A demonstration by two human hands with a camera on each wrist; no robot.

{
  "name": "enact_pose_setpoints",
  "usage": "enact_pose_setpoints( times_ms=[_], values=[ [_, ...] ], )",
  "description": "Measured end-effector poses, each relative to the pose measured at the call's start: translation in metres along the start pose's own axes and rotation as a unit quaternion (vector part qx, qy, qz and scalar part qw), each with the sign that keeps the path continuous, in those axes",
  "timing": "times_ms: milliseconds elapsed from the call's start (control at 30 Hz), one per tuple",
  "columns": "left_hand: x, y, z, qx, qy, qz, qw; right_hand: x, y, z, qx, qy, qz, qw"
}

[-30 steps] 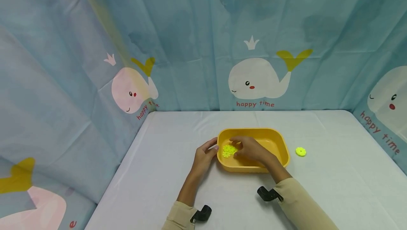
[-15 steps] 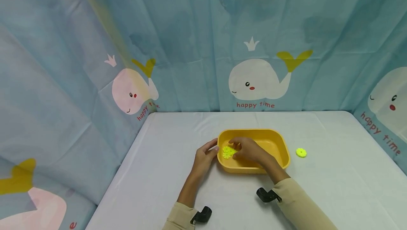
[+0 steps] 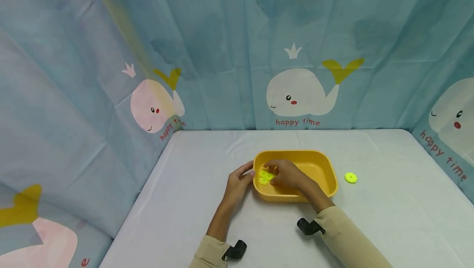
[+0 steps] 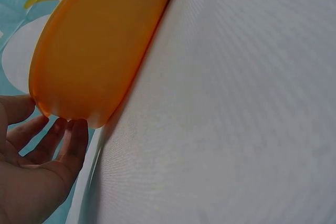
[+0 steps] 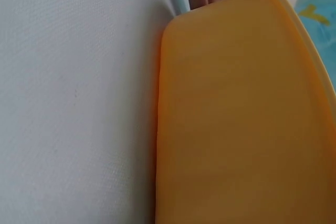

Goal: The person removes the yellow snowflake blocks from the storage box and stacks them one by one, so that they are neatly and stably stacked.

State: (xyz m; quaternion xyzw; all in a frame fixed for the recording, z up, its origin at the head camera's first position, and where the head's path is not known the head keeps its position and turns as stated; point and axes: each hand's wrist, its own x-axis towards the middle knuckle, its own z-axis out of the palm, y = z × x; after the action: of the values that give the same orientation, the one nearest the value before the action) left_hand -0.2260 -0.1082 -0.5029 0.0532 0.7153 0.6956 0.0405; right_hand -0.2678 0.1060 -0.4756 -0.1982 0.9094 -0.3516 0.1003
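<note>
We see the orange-yellow tray [image 3: 314, 171] flat on the white table [image 3: 400, 218], roughly midway between the left and right edges, with a broad strip of surface between its far rim and the table's back edge. Inside, several small lime-yellow discs [image 3: 264, 176] with notched edges lie together near the tray's left end wall. The left hand [image 3: 237, 182] rests its fingertips against the outside of that wall; its grip is loose, touching rather than wrapped round. The right hand [image 3: 290, 174] reaches in across the near rim, thumb and fingers bent at the discs, and we cannot tell whether its grip pinches one. We find space for moving in the tray's right half. A separate disc [image 3: 350, 178] lies on the table beyond the right end, apart from the rim, with wide room between it and the table's right edge.
</note>
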Motion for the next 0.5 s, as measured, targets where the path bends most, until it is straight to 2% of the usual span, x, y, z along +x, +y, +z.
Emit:
enact_pose_setpoints(
  times_ms=[267,500],
  values=[
    [-0.0003,-0.0003,-0.0003,0.004,0.002,0.001,1.0000,0.0031,0.0003,0.0023,-0.007,-0.004,-0.021,1.000],
    [0.0015,-0.0016,-0.0011,0.007,0.002,0.003,1.0000,0.0058,-0.0014,0.0041,-0.021,-0.009,-0.004,1.000]
  ],
)
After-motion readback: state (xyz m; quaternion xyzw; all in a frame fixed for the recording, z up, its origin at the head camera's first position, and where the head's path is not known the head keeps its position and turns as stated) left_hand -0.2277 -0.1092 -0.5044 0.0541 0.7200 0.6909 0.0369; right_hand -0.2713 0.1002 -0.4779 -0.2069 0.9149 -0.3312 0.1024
